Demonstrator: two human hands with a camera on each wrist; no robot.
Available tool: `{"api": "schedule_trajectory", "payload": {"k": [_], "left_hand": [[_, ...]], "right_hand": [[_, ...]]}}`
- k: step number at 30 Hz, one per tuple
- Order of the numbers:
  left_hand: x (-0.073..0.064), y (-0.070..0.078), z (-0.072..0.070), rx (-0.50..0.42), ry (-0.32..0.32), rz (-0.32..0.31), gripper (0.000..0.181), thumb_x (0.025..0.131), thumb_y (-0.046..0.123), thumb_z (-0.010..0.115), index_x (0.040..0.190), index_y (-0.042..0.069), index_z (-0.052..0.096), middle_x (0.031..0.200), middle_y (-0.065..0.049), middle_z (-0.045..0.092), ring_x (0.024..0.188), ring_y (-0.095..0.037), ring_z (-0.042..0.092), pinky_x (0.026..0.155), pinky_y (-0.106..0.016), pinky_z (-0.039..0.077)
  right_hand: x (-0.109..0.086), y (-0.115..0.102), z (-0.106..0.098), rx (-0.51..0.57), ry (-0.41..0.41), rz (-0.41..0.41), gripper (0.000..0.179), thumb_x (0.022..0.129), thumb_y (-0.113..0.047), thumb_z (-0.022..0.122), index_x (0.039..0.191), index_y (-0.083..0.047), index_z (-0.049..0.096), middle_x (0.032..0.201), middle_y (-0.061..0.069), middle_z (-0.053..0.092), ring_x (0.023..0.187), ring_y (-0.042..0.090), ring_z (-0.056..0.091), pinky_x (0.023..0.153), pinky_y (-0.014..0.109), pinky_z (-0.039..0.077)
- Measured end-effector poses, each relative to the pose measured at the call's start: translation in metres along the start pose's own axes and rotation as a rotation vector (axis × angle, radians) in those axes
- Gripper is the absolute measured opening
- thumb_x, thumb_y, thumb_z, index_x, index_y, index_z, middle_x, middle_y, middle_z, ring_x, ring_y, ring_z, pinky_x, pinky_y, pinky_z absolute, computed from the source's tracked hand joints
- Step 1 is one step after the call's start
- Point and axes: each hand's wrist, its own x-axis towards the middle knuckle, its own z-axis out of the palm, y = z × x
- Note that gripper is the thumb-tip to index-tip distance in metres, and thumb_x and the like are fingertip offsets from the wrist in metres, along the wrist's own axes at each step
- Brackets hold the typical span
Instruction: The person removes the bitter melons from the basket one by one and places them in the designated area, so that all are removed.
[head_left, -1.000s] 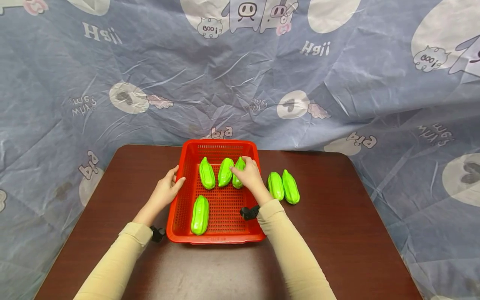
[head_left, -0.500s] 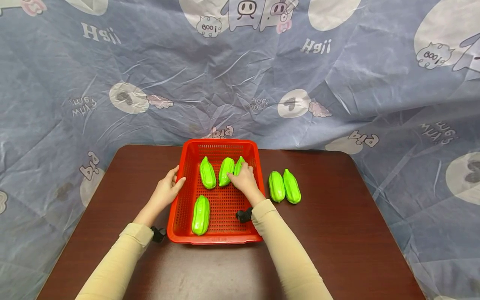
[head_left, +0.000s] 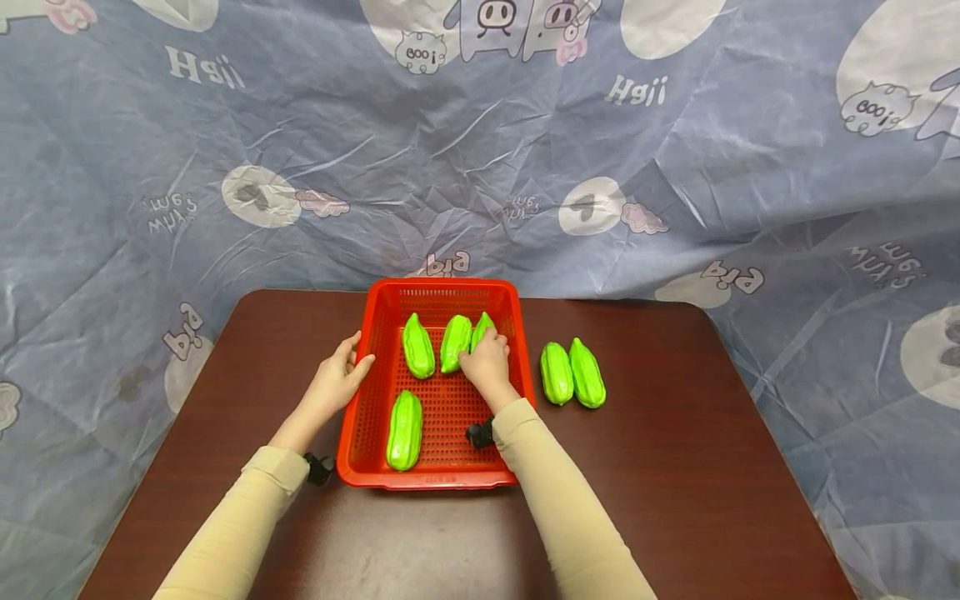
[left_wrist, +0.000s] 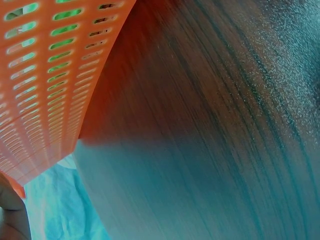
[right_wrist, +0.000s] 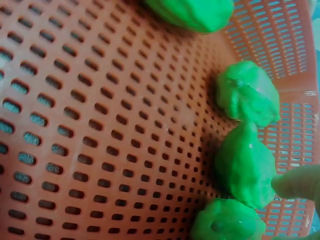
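Observation:
A red plastic basket [head_left: 438,481] with slotted walls stands on the table, and my left hand [head_left: 337,375] grips its left rim, thumb over the edge. In the left wrist view a finger shows at the lower left beside the basket wall [left_wrist: 55,75]. My right hand [head_left: 487,367] reaches inside and holds a ridged green gourd [head_left: 483,323] at the back right, hiding its lower part. Its thumb [right_wrist: 300,182] lies against the neighbouring gourd [right_wrist: 245,165]. Also in the basket are another gourd [head_left: 418,347] at the back left and one [head_left: 405,431] at the front left.
Two more green gourds [head_left: 557,373] lie side by side on the brown table [head_left: 675,467], right of the basket. Behind the table hangs a blue-grey printed cloth [head_left: 420,167]. Each wrist wears a small black camera [head_left: 478,433].
Within the basket my right hand has shifted slightly left and toward me, and now covers more of the back-right gourd. My left hand keeps its place on the rim.

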Motion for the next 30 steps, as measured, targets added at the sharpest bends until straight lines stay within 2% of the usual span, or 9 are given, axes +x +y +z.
{"api": "schedule_trajectory", "payload": {"k": [6,12,16,23,30], "left_hand": [[0.0,0.0,0.001,0.008,0.005,-0.001,0.062,0.101,0.024,0.056,0.151,-0.005,0.031,0.1,-0.02,0.064,0.078,-0.025,0.062,0.067,-0.033,0.05],[0.001,0.0,0.002,0.006,0.009,-0.001,0.062,0.101,0.024,0.057,0.151,-0.004,0.032,0.101,-0.02,0.064,0.077,-0.024,0.06,0.067,-0.032,0.049],[0.0,-0.001,0.001,0.012,0.015,0.005,0.061,0.101,0.023,0.057,0.15,-0.004,0.033,0.099,-0.02,0.064,0.075,-0.022,0.059,0.066,-0.032,0.048],[0.001,-0.001,0.001,0.0,0.008,0.002,0.062,0.101,0.023,0.057,0.15,-0.005,0.032,0.099,-0.019,0.064,0.074,-0.022,0.059,0.066,-0.032,0.048],[0.001,-0.001,0.001,-0.01,0.004,0.0,0.063,0.101,0.023,0.057,0.151,-0.005,0.031,0.1,-0.021,0.065,0.075,-0.023,0.062,0.067,-0.033,0.051]], "right_hand": [[0.001,0.001,0.008,-0.134,0.059,-0.023,0.057,0.089,-0.01,0.065,0.136,0.008,0.039,0.129,0.03,0.044,0.116,0.042,0.046,0.082,0.045,0.052],[0.002,0.002,0.016,-0.248,0.135,-0.034,0.05,0.088,-0.011,0.069,0.128,0.008,0.045,0.123,0.026,0.048,0.111,0.039,0.05,0.08,0.045,0.055],[0.002,0.001,0.019,-0.291,0.142,-0.035,0.052,0.088,-0.015,0.072,0.127,0.007,0.047,0.122,0.025,0.049,0.111,0.038,0.052,0.08,0.043,0.056],[0.001,0.0,0.018,-0.33,0.128,-0.024,0.057,0.089,-0.019,0.073,0.131,0.008,0.045,0.123,0.025,0.049,0.111,0.037,0.053,0.078,0.04,0.057],[0.0,-0.001,0.018,-0.313,0.157,-0.056,0.048,0.088,-0.013,0.071,0.124,0.009,0.048,0.115,0.025,0.052,0.105,0.038,0.055,0.078,0.039,0.057]]}}
